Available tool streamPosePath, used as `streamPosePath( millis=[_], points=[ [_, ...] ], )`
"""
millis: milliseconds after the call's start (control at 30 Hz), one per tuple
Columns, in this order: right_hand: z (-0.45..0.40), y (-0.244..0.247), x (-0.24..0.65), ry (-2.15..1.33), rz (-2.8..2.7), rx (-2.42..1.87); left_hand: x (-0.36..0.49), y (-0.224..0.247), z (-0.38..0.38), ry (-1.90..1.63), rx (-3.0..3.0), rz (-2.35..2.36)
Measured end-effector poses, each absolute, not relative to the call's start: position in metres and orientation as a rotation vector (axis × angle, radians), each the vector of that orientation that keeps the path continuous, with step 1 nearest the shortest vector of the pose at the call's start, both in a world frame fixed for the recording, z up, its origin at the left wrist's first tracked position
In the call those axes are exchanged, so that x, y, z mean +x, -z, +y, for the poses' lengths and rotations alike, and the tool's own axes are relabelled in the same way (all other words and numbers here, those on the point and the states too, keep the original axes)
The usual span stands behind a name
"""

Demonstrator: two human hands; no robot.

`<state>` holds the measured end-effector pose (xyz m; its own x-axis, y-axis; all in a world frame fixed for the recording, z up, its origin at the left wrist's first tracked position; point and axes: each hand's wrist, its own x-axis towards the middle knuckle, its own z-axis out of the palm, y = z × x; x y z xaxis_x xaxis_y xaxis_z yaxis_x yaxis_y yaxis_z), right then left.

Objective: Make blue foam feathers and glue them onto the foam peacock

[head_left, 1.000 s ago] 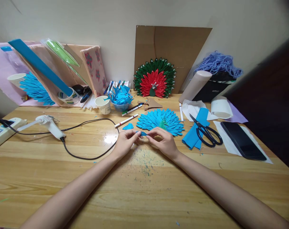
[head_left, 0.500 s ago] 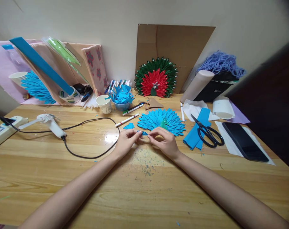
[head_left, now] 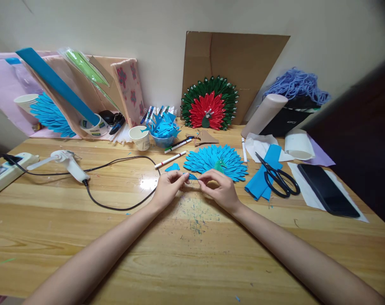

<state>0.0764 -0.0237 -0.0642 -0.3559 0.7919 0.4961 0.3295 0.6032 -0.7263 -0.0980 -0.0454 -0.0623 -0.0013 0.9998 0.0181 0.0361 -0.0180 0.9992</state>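
Head view shows a small, slim, folded-looking blue strip (head_left: 193, 176), narrowing toward the right, pinched between the thumb and fingers of the left hand (head_left: 167, 188) and the fingertips of the right hand (head_left: 219, 189), just above the wooden table (head_left: 192, 262). Just beyond the hands lies a layered fan of pointed blue petals (head_left: 208, 157), with black-handled scissors (head_left: 283, 182) over flat blue strips (head_left: 257, 185) to their right. Compared with half a second ago, both hands keep nearly the same pinch, forearms slanting inward, while the surroundings sit slightly farther right.
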Motion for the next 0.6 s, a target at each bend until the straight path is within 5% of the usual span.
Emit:
streamPosePath(
  millis=[600],
  points=[
    [-0.0237,0.0629,0.0763,-0.669,-1.931,-0.918,-0.0993,0.0633,-0.0441,-1.233,1.235,1.232]
  ],
)
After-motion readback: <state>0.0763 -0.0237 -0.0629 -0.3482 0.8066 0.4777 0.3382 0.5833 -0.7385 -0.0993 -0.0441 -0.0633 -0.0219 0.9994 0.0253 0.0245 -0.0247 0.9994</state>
